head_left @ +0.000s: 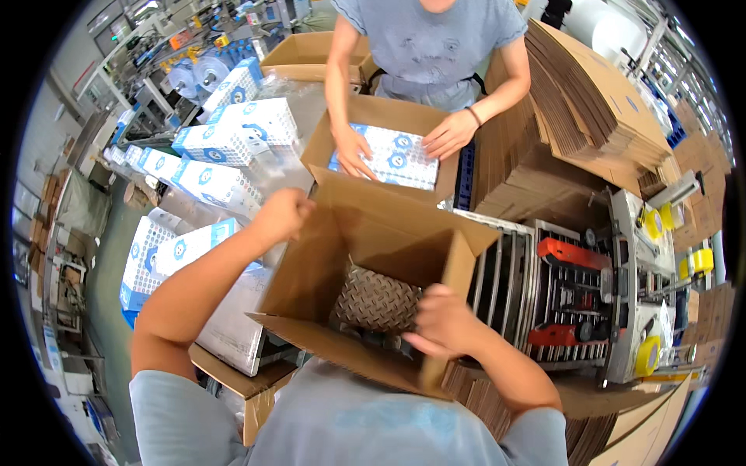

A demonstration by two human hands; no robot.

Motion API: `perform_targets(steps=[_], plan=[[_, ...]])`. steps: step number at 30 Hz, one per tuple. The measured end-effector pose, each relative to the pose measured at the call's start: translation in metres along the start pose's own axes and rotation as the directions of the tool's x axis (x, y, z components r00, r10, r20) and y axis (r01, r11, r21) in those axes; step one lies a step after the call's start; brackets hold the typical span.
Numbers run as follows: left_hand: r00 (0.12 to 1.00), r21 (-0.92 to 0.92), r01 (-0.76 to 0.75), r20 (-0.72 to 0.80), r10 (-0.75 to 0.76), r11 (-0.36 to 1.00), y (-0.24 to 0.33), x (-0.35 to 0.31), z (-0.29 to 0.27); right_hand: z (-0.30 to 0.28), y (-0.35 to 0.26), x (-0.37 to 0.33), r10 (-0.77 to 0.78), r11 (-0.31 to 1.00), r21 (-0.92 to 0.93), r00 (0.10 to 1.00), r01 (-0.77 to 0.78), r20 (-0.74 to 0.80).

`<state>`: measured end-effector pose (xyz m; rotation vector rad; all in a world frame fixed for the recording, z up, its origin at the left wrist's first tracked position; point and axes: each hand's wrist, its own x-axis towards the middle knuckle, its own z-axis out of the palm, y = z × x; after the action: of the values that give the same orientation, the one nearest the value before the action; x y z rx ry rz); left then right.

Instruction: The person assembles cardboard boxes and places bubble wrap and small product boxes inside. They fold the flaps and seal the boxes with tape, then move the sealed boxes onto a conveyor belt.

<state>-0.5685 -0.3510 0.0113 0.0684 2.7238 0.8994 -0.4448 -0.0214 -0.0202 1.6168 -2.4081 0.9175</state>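
Note:
An unfolded cardboard box (299, 283) stands upright in front of me, its top flaps spread. Through its opening shows a grey diamond-plate metal surface (378, 300). My left hand (286, 213) is closed on the box's far left corner. At the near right side, my right hand (444, 320) is at the right wall with its thumb toward the inside; motion smears its fingers, so its grip is unclear. Just beyond, a second open box (315, 147) holds white and blue printed packs (395, 158), and a co-worker's two hands (452, 133) rest on them.
White and blue packs (203, 182) are heaped on the left. Flat cardboard stacks (509, 167) rise at the right. A roller conveyor (501, 272) leads to a machine with red parts (571, 255) and yellow tape rolls (651, 224). Another box (284, 53) stands behind.

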Motion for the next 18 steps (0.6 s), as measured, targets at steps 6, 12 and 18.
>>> perform_targets(steps=[6,12,18], plan=[[0.407,-0.057,-0.746,0.749,0.523,0.663,0.030,-0.127,0.056,0.122,0.065,-0.054,0.355,0.933,-0.146,0.906,-0.328,0.230],[0.399,0.039,-0.887,0.567,0.720,0.461,0.049,-0.087,0.111,-0.057,0.036,0.040,0.747,0.641,-0.325,0.662,-0.696,0.057],[0.432,0.407,-0.830,0.038,0.901,0.380,0.016,-0.031,0.163,-0.013,0.048,-0.035,0.603,0.395,0.672,0.729,-0.626,0.324]])
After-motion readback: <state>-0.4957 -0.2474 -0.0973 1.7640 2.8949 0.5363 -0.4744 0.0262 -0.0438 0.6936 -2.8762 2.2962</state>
